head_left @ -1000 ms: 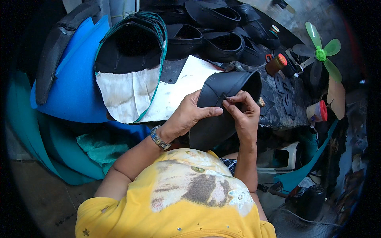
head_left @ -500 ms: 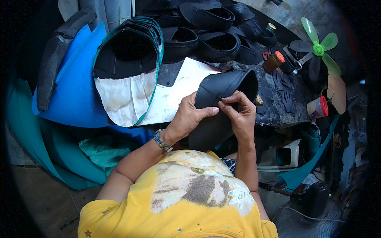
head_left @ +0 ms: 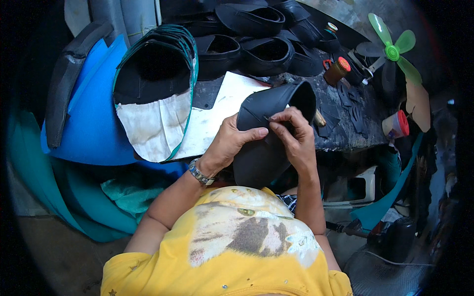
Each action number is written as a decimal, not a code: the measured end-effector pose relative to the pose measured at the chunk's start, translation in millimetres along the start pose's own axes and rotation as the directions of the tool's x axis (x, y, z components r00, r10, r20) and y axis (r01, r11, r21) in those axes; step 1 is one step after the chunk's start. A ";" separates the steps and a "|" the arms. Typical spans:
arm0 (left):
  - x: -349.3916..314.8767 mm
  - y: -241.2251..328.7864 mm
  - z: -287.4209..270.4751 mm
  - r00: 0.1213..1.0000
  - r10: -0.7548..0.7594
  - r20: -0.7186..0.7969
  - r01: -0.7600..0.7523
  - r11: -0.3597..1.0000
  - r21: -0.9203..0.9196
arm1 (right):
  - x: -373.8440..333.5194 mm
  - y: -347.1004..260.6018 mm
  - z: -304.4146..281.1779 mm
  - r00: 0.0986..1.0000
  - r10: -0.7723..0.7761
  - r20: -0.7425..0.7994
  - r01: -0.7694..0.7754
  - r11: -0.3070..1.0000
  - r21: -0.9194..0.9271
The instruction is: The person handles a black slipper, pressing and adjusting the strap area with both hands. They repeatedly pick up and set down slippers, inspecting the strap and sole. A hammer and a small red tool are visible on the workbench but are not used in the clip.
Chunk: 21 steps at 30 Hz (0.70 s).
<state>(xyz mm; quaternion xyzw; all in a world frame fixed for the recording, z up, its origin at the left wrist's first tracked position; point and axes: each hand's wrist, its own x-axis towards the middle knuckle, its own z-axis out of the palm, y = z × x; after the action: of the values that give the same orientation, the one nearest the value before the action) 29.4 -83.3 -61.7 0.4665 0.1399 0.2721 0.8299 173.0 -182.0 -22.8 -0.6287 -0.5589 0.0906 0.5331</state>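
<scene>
Hands [head_left: 269, 135] shifted little; black shoe upper [head_left: 266, 143] fingertips obscured.

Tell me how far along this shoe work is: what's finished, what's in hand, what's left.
Done, by the look of it: a row of black shoe uppers sits at the back of the dark workbench. In hand: the left hand steadies a curved black rubber-like upper piece while the right hand pinches its seam. Possibly left: small flat black cut pieces lie loose on the bench.

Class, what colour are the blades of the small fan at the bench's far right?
Light green, on the small fan; the head view, the only one, shows it clearly.
</scene>
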 end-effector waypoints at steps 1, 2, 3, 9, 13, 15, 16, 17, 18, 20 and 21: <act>-1.7 0.0 0.4 1.000 0.000 -0.013 0.000 0.999 -0.036 | 0.5 0.5 -4.3 0.997 -0.067 -0.024 0.064 0.990 -0.129; -2.3 0.6 0.0 1.000 0.027 0.001 -0.027 0.996 -0.081 | 0.0 1.2 -8.9 0.989 -0.112 -0.098 0.111 0.994 -0.016; -2.2 2.1 -2.2 1.000 -0.008 -0.023 0.006 0.994 -0.110 | 0.1 2.7 -16.0 0.974 -0.080 -0.210 0.090 0.995 0.039; -3.0 4.3 -16.2 0.998 0.021 -0.057 -0.037 0.957 -0.288 | -4.3 26.8 -40.3 0.888 0.304 -0.344 -0.170 0.914 0.369; -0.2 6.5 -25.0 0.988 0.032 -0.148 -0.080 0.941 -0.330 | -8.9 40.4 -36.4 0.865 0.482 -0.143 -0.311 0.737 0.600; -1.0 8.4 -27.9 0.990 0.028 -0.140 -0.081 0.917 -0.392 | -9.0 40.6 -35.1 0.826 0.558 -0.079 -0.407 0.687 0.602; -1.4 9.5 -29.1 0.991 0.029 -0.133 -0.084 0.903 -0.422 | -8.7 39.3 -34.0 0.824 0.567 -0.004 -0.417 0.611 0.673; -1.6 10.4 -30.0 0.990 0.026 -0.136 -0.082 0.902 -0.424 | -8.4 37.1 -32.7 0.823 0.563 0.076 -0.428 0.525 0.736; -1.9 11.2 -30.5 0.991 0.026 -0.133 -0.081 0.900 -0.428 | -7.9 34.6 -31.0 0.807 0.570 0.153 -0.449 0.425 0.786; -2.7 11.8 -31.0 0.991 0.032 -0.132 -0.083 0.911 -0.404 | -9.4 28.2 -28.1 0.816 0.476 0.328 -0.473 0.225 0.852; -2.9 12.1 -31.1 0.990 0.042 -0.136 -0.091 0.923 -0.374 | -12.3 25.5 -17.4 0.807 0.524 0.271 -0.442 0.234 0.866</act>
<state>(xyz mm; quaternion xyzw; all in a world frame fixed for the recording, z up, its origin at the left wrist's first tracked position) 8.0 -58.3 -67.9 0.2837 0.1203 0.3508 0.8843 196.4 -196.8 -41.2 -0.3825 -0.1757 0.5114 0.7492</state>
